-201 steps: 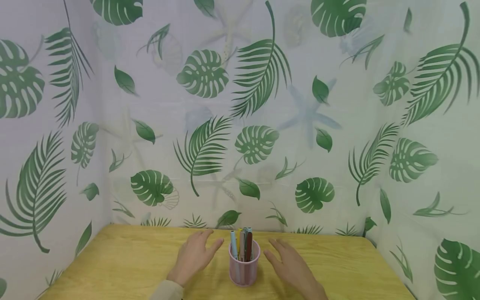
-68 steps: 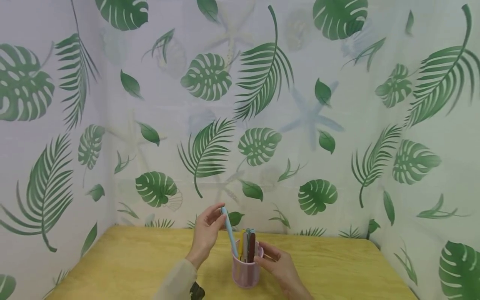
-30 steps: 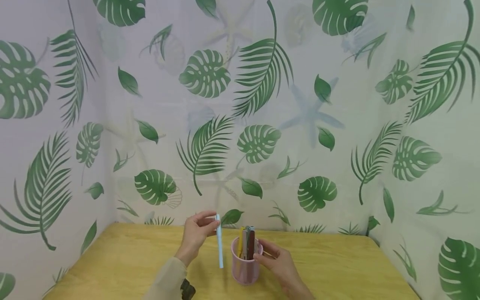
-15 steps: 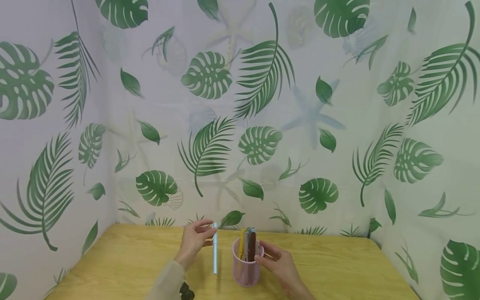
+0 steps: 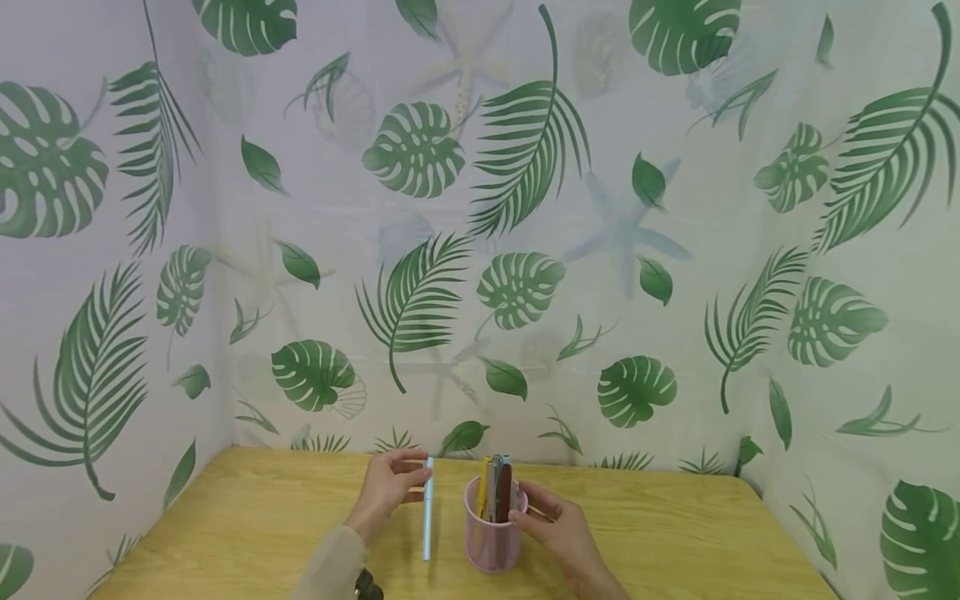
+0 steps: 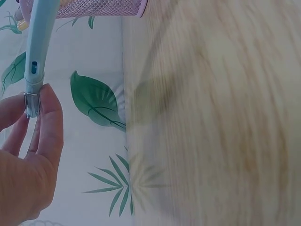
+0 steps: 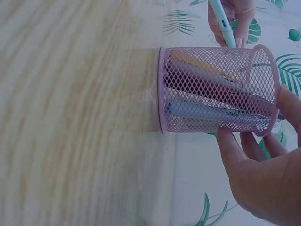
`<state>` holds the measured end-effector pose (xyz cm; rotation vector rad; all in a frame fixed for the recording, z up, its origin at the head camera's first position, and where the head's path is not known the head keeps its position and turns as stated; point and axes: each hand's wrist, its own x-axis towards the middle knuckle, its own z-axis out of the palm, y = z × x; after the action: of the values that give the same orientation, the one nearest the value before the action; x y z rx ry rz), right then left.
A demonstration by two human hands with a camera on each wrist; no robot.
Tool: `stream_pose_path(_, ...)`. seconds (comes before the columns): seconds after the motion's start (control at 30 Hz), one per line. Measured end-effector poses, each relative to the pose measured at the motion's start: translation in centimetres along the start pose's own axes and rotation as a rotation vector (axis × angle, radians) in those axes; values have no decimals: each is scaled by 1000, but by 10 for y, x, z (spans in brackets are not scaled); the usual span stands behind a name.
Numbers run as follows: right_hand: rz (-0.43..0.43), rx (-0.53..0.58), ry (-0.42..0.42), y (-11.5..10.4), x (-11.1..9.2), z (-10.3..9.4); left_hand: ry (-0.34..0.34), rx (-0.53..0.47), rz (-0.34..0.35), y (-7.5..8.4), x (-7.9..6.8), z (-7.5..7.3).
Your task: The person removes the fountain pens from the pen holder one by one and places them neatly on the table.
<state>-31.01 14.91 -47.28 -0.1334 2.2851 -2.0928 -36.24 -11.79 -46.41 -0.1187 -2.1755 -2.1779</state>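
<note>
One light blue pen [image 5: 427, 521]: tilted, its free end pointing towards the near side of the counter [image 5: 660, 533], left of the pink mesh cup [image 5: 491, 550] and apart from it; whether that end touches the wood, you cannot tell.
Your left hand [image 5: 386, 492]: thumb and fingertips pinch the light blue pen by its far end, where your left wrist view shows a silver clip [image 6: 32, 104].
Your right hand [image 5: 566, 533]: fingers and thumb curl on the cup's right side near the rim, gripping it.
Cup's place: upright on the counter, about midway between the left and right edges, well apart from both, and in from the far edge.
Cup's contents: several standing pens, among them a yellow pen [image 5: 483, 487], a dark red pen [image 5: 505, 492] and, seen through the mesh in your right wrist view, a blue pen [image 7: 202, 111].
Your left arm: in a beige sleeve [image 5: 330, 562], with a dark object [image 5: 367, 586] at the wrist, too little shown for you to name.
Backdrop: pale printed covering [image 5: 540, 233] behind the counter's far edge, with green leaves, palm fronds and faint starfish.
</note>
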Motion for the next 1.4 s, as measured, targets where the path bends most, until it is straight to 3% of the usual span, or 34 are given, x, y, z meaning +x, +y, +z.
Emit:
stream_pose_path(0.57,-1,5,16,-4,-3,3,18,11,-27,-13,6,-3)
stream_pose_path(1.07,3,-12,15,-4,-3,1,-94,57,-43,-19,8,-6)
stream_pose_path(1.4,10,-15,-1,-4,-3,1,-165,100,-112,-24,3,-9)
